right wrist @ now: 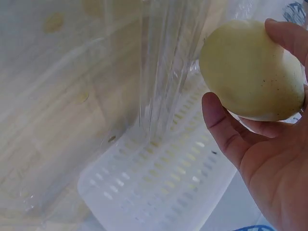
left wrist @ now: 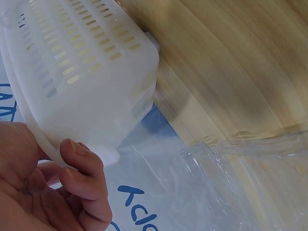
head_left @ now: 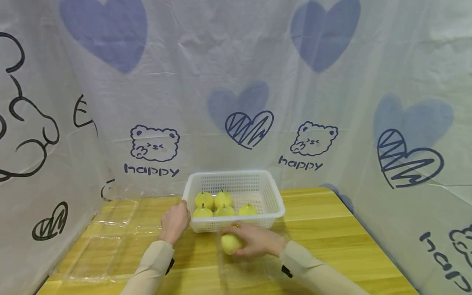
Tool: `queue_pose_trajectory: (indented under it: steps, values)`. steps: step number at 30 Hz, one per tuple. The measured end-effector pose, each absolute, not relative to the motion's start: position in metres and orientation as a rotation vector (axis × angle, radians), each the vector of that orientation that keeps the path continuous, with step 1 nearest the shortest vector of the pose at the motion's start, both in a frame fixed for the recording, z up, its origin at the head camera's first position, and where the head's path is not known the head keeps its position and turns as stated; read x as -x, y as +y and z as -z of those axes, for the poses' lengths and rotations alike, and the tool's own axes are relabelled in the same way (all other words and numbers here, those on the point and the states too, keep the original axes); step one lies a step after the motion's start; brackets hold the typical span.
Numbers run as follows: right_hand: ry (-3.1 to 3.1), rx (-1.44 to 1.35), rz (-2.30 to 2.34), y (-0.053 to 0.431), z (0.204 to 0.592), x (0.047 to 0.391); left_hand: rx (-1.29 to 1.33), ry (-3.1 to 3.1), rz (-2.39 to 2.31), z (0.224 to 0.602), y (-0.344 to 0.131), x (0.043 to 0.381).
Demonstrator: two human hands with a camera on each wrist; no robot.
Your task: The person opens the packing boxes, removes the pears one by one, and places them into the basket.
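Observation:
A yellow pear (head_left: 231,243) is gripped between the thumb and fingers of my right hand (head_left: 256,241), just in front of the white basket (head_left: 274,196). The right wrist view shows that pear (right wrist: 250,72) large, over a clear plastic box (right wrist: 163,62). My left hand (head_left: 175,222) holds the basket's left rim, its fingers (left wrist: 84,166) curled round the edge in the left wrist view. Several more pears (head_left: 223,199) sit inside the basket, mostly toward its left side, with one pear (head_left: 248,209) nearer the middle front.
Clear plastic boxes (head_left: 94,258) lie on the left of the wood-grain table (head_left: 317,229). Another transparent box is under my right hand at the front. A white printed curtain (head_left: 199,53) hangs close behind and along both sides of the table.

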State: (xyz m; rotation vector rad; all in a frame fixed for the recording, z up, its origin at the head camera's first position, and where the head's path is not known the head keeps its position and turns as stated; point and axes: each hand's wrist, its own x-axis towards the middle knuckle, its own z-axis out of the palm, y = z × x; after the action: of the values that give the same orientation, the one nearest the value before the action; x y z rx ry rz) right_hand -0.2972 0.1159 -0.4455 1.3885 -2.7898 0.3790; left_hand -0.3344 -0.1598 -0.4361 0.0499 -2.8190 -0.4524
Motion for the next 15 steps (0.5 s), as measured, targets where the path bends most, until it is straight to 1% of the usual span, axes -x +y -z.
queue_pose_trajectory:
  steps: [15]
  values:
    - [-2.754, -1.344, -0.442, 0.131, 0.438, 0.291, -0.045, -2.834, 0.451, 0.436, -0.161, 0.335]
